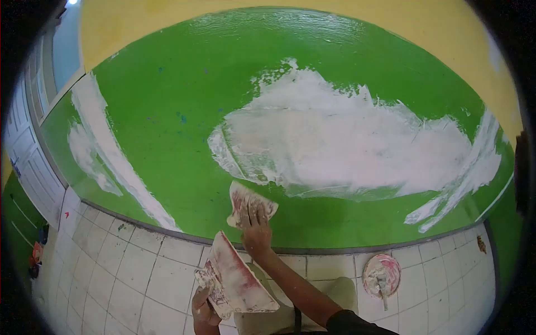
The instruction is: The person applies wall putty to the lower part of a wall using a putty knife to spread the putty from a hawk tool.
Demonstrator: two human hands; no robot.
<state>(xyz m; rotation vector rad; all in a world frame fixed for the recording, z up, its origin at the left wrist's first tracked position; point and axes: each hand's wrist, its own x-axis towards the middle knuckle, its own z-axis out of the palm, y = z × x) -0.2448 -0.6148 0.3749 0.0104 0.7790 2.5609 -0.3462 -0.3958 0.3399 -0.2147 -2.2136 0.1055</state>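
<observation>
My right hand (256,231) is closed on a small flat scraper (251,202) smeared with whitish paste, fingers lying over its face, in front of the lower green wall (167,123). Below and to the left, my left hand (205,307) grips a larger flat board (240,279) by its left side; pinkish-white paste coats it and a thick lump sits along its left edge. The two tools are apart. A broad white patch of paste (346,145) covers the middle and right of the wall above my hands.
On the tiled floor (128,279) at the right stands a round tub (382,273) with paste and a handled tool inside. White streaks (114,151) mark the wall's left part. A pale door (36,173) is at the far left. My knees show below.
</observation>
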